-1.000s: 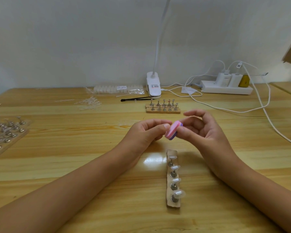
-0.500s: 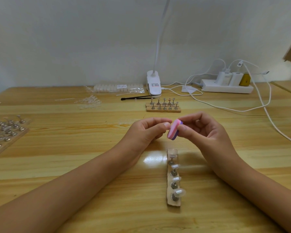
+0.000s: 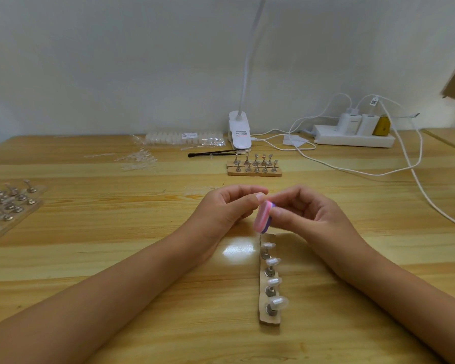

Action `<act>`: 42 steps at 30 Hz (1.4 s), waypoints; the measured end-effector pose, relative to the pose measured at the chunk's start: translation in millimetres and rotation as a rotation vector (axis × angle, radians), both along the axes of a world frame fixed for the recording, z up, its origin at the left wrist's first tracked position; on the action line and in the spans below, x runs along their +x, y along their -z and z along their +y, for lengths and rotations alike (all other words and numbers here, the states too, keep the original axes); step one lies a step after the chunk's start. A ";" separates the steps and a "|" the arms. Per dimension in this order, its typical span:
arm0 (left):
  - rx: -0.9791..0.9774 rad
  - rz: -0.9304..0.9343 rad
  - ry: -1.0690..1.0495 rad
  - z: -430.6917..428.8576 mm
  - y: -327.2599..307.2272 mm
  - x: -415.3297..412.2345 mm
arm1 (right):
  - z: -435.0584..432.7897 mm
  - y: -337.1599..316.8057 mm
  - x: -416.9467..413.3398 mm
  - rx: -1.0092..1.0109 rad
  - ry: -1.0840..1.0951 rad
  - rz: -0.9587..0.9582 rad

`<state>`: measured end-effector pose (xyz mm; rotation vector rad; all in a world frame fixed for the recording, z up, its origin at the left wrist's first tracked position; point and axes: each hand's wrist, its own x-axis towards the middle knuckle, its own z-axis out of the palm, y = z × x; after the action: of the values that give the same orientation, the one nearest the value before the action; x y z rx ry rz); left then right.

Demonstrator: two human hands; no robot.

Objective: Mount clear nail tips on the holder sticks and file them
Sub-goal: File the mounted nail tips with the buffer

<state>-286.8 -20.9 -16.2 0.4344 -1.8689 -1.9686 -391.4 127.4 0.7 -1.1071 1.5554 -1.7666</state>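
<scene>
My right hand holds a pink and purple file block between thumb and fingers, tilted with its lower end toward me. My left hand is pinched shut right at the file's upper end. What it pinches is small and hidden by the fingertips; it looks like a holder stick. Just below the hands lies a cardboard strip running toward me. Several metal holder sticks stand on it, each with a clear nail tip on top.
Two wooden strips of bare holder sticks lie behind the hands. More holder sticks lie at the left edge. Loose clear tips, a tip box, a black tool, a clip lamp, a power strip and cables line the back.
The file's lower end has swung down toward the cardboard strip. Both hands stay together and have shifted slightly.
</scene>
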 end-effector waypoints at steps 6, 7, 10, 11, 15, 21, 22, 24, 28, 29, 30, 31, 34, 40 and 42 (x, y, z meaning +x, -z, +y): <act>0.017 0.008 0.004 2.2 -3.1 1.1 | -1.7 2.8 0.4 -0.014 0.018 0.015; 0.017 0.011 0.007 2.8 -3.5 1.1 | -2.0 3.7 -0.4 -0.024 0.031 0.009; 0.009 0.011 0.004 3.3 -2.9 0.8 | -2.1 5.4 -3.2 -0.050 0.082 -0.005; 0.014 0.010 0.000 2.9 -2.5 0.5 | -2.4 5.8 -3.0 -0.035 0.055 0.003; 0.016 0.006 0.002 0.8 -0.6 -0.1 | -2.9 7.5 -1.5 -0.047 0.060 0.031; -0.002 -0.007 0.001 -0.5 1.3 -1.2 | -2.3 6.7 -2.4 -0.060 0.106 0.032; 0.005 -0.007 -0.001 -0.5 0.9 -1.1 | -2.3 6.5 -2.2 -0.075 0.136 0.038; 0.012 -0.006 0.001 -0.6 0.1 -1.1 | -2.3 6.0 -2.2 -0.077 0.140 0.047; 0.023 0.005 0.012 0.5 -0.8 -0.3 | -2.7 7.2 -1.4 -0.077 0.135 0.058; 0.029 0.005 0.009 0.6 -0.9 0.0 | -2.5 7.2 -2.0 -0.082 0.154 0.055; 0.033 0.007 0.006 0.5 -0.8 0.1 | -2.6 6.8 -2.1 -0.070 0.145 0.053; 0.034 0.010 0.007 0.6 -0.9 0.3 | -2.4 6.6 -1.7 -0.044 0.111 0.056; 0.026 0.005 0.013 0.5 -1.2 0.1 | -2.9 7.7 -0.6 -0.042 0.097 0.072; 0.026 0.004 0.012 -0.3 -0.7 0.1 | -2.2 7.2 -0.7 -0.076 0.112 0.053; 0.056 0.015 0.012 -1.1 -0.4 0.1 | -1.2 7.0 -1.8 -0.105 0.155 0.040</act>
<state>-286.8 -22.0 -15.8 0.4245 -1.8148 -2.0308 -393.1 126.2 -6.3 -1.1025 1.6267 -1.9590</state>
